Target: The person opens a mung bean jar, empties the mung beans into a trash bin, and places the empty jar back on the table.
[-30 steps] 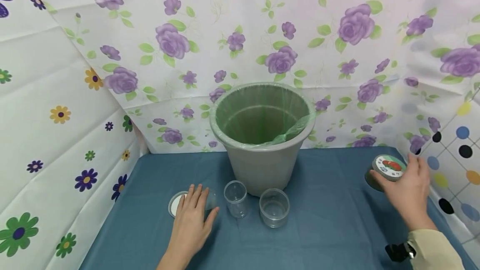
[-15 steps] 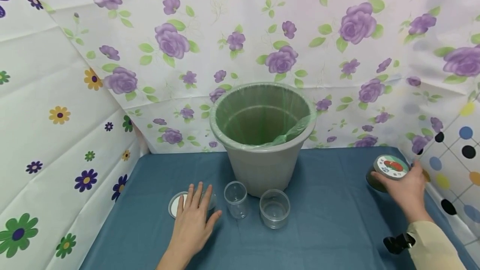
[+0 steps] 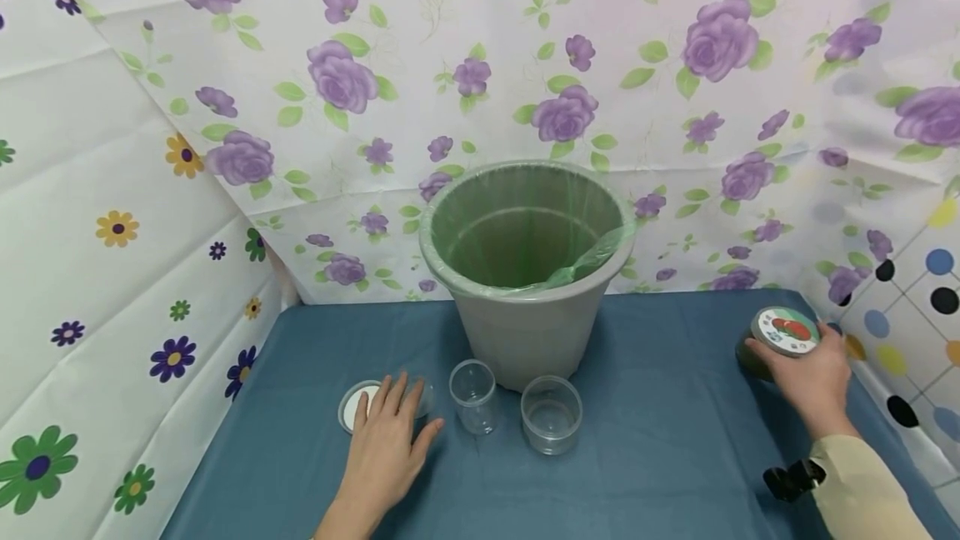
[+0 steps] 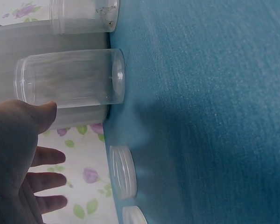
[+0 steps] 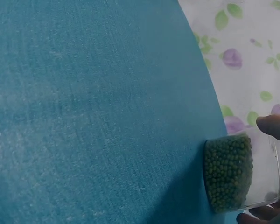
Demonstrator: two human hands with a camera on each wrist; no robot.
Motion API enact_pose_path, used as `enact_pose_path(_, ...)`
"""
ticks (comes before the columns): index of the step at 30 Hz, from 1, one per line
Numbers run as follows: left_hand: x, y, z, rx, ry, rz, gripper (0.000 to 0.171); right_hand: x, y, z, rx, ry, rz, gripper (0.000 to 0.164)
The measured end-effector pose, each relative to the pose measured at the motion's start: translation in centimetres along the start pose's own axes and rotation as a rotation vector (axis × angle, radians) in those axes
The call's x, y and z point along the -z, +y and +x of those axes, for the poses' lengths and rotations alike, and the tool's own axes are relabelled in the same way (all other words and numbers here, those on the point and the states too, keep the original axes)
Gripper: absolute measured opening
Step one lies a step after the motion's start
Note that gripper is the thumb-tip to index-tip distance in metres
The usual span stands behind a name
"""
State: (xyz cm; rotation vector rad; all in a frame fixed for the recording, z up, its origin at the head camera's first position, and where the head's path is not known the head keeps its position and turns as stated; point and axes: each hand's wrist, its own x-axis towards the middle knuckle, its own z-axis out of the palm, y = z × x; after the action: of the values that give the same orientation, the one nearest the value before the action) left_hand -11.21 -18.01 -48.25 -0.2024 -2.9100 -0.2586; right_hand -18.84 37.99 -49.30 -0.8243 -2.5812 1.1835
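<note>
My right hand (image 3: 812,382) grips a clear jar of small green beans (image 5: 227,173) at the table's far right, thumb on one side and fingers on the other. Its lid (image 3: 786,330) carries a round label with a red fruit picture. Spread and fairly straight, the fingers of my left hand (image 3: 384,444) hover over two lids lying on the cloth, one with a white face (image 3: 352,408) and one clear (image 3: 424,400). Right of that hand stand a narrow clear jar (image 3: 474,402) and a wider clear jar (image 3: 551,422), both uncapped; dark specks show inside the wider one.
Behind the jars stands a large grey bucket (image 3: 517,340) lined with a green plastic bag (image 3: 581,269). Blue cloth (image 3: 645,473) covers the table. Flower-printed sheets (image 3: 465,40) hang at the back and left, and a dotted sheet (image 3: 911,340) at the right.
The right hand and the bean jar have shifted very slightly in view, the fingers settling closer round the lid. The left hand's fingers have spread a little and stay over the lids.
</note>
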Motion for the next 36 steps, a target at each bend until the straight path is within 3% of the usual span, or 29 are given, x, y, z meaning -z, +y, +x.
enact_pose_path(9, 0.1, 0.3, 0.0, 0.002, 0.02, 0.013, 0.055, -0.4, -0.1, -1.3, -0.003, 0.028, -0.027, 0.119)
enact_pose_path(14, 0.1, 0.2, 0.0, -0.001, 0.016, 0.011, 0.054, -0.9, -0.8, -3.7, 0.107, 0.044, -0.027, 0.114)
enact_pose_path(20, 0.6, -0.1, 0.1, -0.018, 0.031, 0.016, 0.048, -1.6, -3.2, -7.2, 0.272, 0.04, 0.01, 0.104)
enact_pose_path(29, 3.5, -0.4, 1.2, -0.082, 0.194, 0.0, 0.034, -2.6, -7.5, -12.1, 0.49, -0.023, 0.168, 0.09)
enact_pose_path(36, 6.1, 1.7, 2.2, -0.159, 0.321, -0.058, 0.027, -1.9, -11.7, -16.3, 0.629, -0.086, 0.231, 0.089)
